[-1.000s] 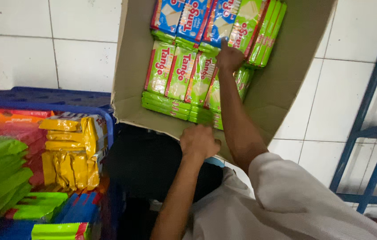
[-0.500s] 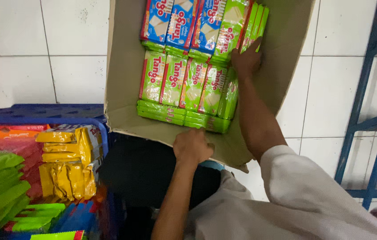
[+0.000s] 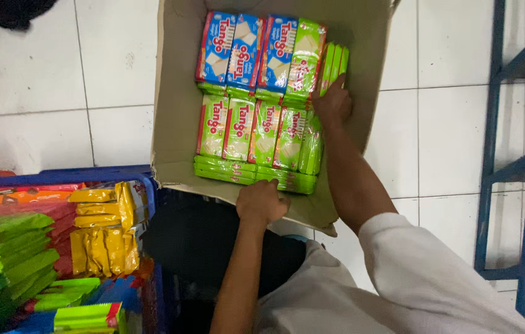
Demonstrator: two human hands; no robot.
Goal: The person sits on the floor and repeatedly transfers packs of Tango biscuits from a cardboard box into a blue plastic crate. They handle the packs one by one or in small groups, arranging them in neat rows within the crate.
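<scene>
Crate of blue plastic (image 3: 58, 177) sits left, stuffed with yellow and green packets. Left hand (image 3: 262, 203) clamps the brown cardboard box (image 3: 176, 124) at its near edge; right hand (image 3: 332, 102), fingers loose, presses the green wafer packs (image 3: 256, 133) inside the box.

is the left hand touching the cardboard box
Touching: the head view shows the left hand gripping the near rim of the box, fingers curled over the edge.
</scene>
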